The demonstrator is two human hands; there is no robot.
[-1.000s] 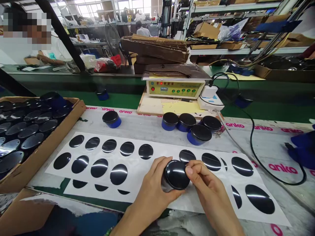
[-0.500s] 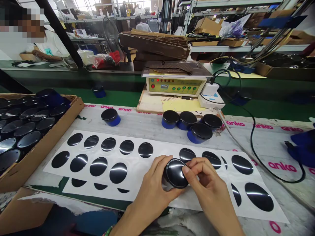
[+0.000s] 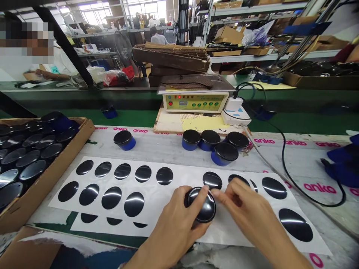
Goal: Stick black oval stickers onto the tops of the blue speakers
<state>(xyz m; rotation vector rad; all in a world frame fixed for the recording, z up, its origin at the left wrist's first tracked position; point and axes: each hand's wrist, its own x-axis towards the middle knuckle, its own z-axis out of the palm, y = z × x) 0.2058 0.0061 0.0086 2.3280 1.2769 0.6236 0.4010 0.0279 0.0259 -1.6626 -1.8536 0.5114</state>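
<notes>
A round glossy black piece (image 3: 206,210) sits in my left hand (image 3: 179,220), whose fingers and thumb wrap round its side while the index finger lies on its top near the rim. My right hand (image 3: 245,205) is just right of it, thumb and index finger pinched together by the upper right rim; whatever lies between them is too small to make out. Under both hands are white sheets (image 3: 157,194) bearing black round discs (image 3: 134,204). Behind them stand several blue pieces with black tops (image 3: 224,153), and another (image 3: 125,140) stands further left.
A cardboard box (image 3: 67,149) full of black-topped pieces is at the left. A control unit (image 3: 196,102) stands behind the sheets, beside a white power strip (image 3: 237,116). A black cable (image 3: 284,157) crosses the right side. A person (image 3: 63,59) is at the far left.
My left index finger has come onto the top of the black piece. My right hand has drawn slightly back from its face to the rim. The view has shifted a little.
</notes>
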